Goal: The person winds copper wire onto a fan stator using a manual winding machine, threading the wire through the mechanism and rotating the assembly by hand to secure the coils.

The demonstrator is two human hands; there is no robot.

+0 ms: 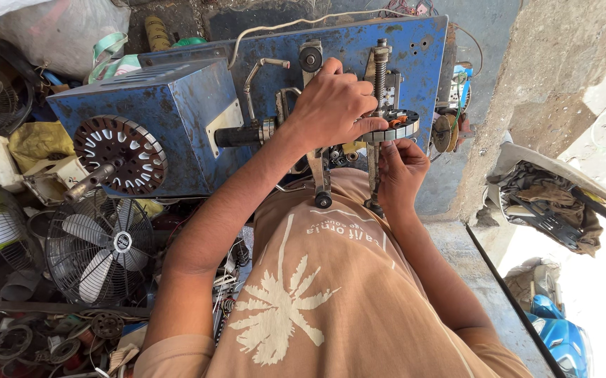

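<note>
A blue metal winding machine (198, 105) stands in front of me, with a threaded rod (381, 70) and levers on its upright plate. A round ribbed stator ring (400, 127) with orange and black parts sits on the machine's spindle. My left hand (331, 105) is over it from above, thumb and fingers closed on the ring's near edge. My right hand (401, 169) reaches up from below, its fingertips pinched at the ring's underside. Whether it also holds a wire is hidden.
A slotted round rotor core (122, 152) on a shaft sticks out of the machine's left side. Below it lie a wire-guarded fan (100, 246) and several scrap parts. A concrete wall (527, 84) rises at the right, and a blue scooter (561, 337) stands at the lower right.
</note>
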